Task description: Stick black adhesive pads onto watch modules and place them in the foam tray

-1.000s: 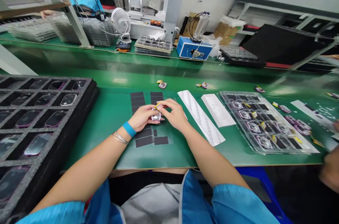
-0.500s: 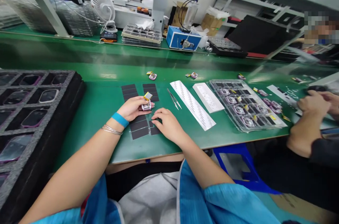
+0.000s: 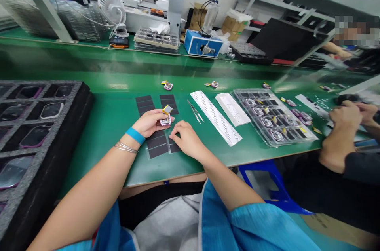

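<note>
My left hand [image 3: 147,123] is closed around a small smartwatch case [image 3: 165,121], its inside facing up. A yellow and silver battery [image 3: 167,109] sticks up from the case's far side. Just to the right, my right hand [image 3: 189,139] has its thumb and fingers drawn together over a strip of black stickers [image 3: 174,148]; whatever lies between the fingertips is too small to make out. Another sheet of black stickers [image 3: 158,150] lies below my left hand. Two more black sheets are on the mat beyond it. Steel tweezers [image 3: 196,112] lie right of my hands.
A white printed strip [image 3: 216,118], a white box lid [image 3: 232,109] and a clear tray [image 3: 274,120] of watch parts lie to the right. A black foam tray [image 3: 44,140] stands at left. A co-worker's hands [image 3: 348,116] are at far right. Watch cases [image 3: 168,86] lie farther back.
The watch case in my left hand has shifted slightly right and tilted a little. My right hand stays nearly in place by the black stickers. The view has turned slightly.
</note>
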`<action>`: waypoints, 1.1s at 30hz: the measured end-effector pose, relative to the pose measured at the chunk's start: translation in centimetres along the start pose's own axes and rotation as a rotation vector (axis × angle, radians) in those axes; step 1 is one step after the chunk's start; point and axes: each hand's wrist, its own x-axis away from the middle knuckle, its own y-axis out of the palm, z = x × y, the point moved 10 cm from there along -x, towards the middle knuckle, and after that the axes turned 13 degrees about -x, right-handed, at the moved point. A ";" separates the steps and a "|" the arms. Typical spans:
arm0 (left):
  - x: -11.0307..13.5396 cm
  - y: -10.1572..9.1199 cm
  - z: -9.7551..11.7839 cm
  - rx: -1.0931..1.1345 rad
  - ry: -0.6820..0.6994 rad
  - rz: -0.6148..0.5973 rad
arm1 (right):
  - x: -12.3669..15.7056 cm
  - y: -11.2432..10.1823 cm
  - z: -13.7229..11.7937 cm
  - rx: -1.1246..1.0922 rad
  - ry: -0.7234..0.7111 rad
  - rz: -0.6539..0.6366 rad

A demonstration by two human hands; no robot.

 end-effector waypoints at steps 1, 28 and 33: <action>0.0 0.0 0.0 -0.003 -0.002 0.000 | 0.2 0.2 -0.2 0.015 -0.020 -0.018; 0.1 0.0 -0.2 -0.016 0.030 0.174 | -5.1 -2.1 2.1 -0.738 -0.023 0.015; 0.2 0.0 -0.2 0.011 0.029 0.172 | -5.1 -2.2 2.3 -0.729 -0.008 0.084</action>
